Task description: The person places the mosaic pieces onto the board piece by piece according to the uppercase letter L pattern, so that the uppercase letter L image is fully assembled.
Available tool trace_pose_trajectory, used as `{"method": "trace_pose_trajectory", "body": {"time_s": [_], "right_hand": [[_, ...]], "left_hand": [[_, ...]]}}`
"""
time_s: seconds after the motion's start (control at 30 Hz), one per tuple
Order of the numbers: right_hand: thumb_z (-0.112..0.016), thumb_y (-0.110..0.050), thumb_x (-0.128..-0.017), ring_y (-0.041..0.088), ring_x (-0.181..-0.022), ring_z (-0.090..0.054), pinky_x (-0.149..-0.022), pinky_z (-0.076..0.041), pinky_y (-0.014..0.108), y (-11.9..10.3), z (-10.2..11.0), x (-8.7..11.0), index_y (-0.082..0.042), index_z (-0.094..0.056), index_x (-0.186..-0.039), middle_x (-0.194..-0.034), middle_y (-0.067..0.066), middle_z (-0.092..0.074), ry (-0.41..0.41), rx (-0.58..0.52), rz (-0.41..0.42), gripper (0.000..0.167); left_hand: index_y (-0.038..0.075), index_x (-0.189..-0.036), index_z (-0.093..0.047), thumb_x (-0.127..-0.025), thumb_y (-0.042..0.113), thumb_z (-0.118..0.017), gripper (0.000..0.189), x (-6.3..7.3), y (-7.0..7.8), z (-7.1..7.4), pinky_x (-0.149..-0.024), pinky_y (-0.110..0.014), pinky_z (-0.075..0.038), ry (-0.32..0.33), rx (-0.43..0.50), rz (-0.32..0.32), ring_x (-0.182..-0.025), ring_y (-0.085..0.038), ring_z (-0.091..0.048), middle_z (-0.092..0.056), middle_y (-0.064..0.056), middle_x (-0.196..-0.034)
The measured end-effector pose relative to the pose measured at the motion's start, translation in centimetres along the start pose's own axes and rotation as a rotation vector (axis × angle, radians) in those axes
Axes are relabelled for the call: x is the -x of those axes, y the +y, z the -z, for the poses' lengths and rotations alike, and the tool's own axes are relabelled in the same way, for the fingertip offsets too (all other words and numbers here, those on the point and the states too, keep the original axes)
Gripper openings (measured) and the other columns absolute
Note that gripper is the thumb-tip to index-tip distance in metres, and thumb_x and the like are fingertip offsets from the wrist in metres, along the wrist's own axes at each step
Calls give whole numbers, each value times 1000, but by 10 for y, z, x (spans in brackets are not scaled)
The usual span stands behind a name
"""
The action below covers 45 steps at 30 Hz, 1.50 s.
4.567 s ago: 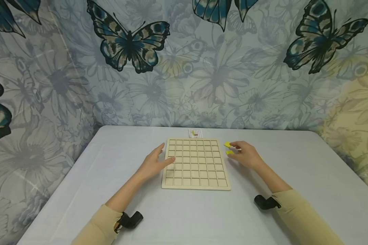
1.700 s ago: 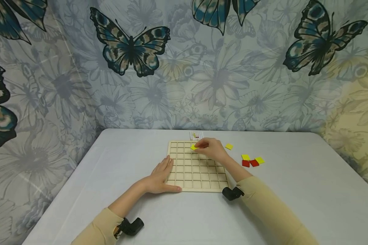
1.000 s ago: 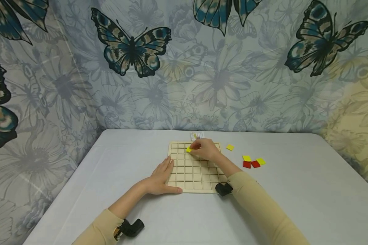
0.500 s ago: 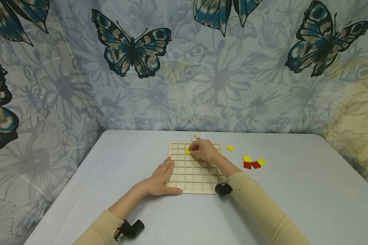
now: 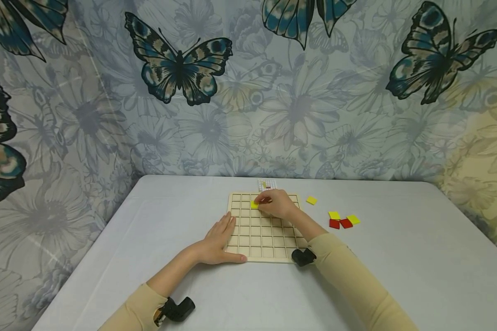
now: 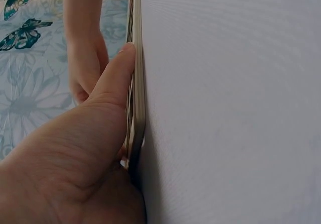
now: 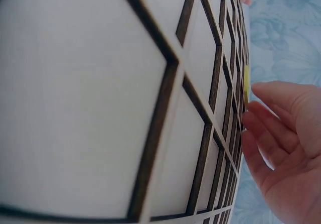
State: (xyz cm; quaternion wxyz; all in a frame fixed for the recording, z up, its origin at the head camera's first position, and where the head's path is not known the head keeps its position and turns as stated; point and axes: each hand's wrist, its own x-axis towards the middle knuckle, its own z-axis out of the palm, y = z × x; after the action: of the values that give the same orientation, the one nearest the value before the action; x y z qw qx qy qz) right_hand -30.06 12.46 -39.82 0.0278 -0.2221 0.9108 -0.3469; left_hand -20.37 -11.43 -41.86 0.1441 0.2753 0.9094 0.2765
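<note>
A pale wooden grid board (image 5: 267,239) lies on the white table. My left hand (image 5: 217,236) rests spread along its left edge, the thumb (image 6: 118,76) on the front rim. Near the back of the board, a yellow square tile (image 5: 254,205) lies over a grid cell. My right hand (image 5: 275,202) hovers over the board, its fingertips right at the tile's right edge. In the right wrist view, the bent, relaxed fingers (image 7: 271,128) stand beside the yellow tile (image 7: 246,86), not wrapped round it.
Right of the board lie more yellow tiles (image 5: 311,200) and two red tiles (image 5: 334,224), some touching each other. A small printed grid card (image 5: 267,185) lies behind the board. A butterfly-patterned wall (image 5: 248,138) rises behind the table.
My right hand has brought one yellow tile from the right side onto the board, then left slightly, and the tile now lies flatter. The left hand has settled on the board's edge.
</note>
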Motion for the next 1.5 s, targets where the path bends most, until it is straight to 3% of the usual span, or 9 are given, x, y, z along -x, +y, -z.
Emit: {"method": "trace_pose_trajectory", "body": {"time_s": [0.4, 1.0, 1.3, 1.5], "right_hand": [[-68, -19, -93, 20, -96, -66, -85, -51, 39, 10, 9, 9, -11, -75, -106, -102, 2, -72, 79, -145, -93, 16], [-62, -19, -97, 31, -108, -61, -91, -51, 40, 38, 45, 30, -1, -67, -119, -120, 14, -65, 230, -408, -297, 28], [-61, -20, -97, 30, -110, -59, -92, -51, 40, 56, 61, 42, -1, -65, -122, -125, 17, -63, 272, -363, -311, 32], [-60, -17, -97, 31, -107, -59, -87, -49, 39, 67, 69, 51, -1, -65, -122, -122, 18, -63, 272, -243, -322, 31]], "left_hand": [[-8, -153, -4, -86, 54, -69, 112, 0, 0, 0, -117, -51, -2, 0, -2, 2, -147, -35, 7, 8, -25, -159], [-8, -153, -3, -85, 55, -69, 113, 1, 1, -1, -117, -50, 0, 2, -3, 1, -147, -35, 9, 9, -24, -159], [-8, -152, -3, -85, 55, -69, 113, 0, 0, 0, -117, -51, -1, 0, -1, -6, -147, -36, 8, 9, -25, -159], [-6, -153, -2, -86, 55, -68, 113, 0, 0, 0, -117, -50, 1, -11, -12, 3, -147, -34, 10, 10, -23, -160]]}}
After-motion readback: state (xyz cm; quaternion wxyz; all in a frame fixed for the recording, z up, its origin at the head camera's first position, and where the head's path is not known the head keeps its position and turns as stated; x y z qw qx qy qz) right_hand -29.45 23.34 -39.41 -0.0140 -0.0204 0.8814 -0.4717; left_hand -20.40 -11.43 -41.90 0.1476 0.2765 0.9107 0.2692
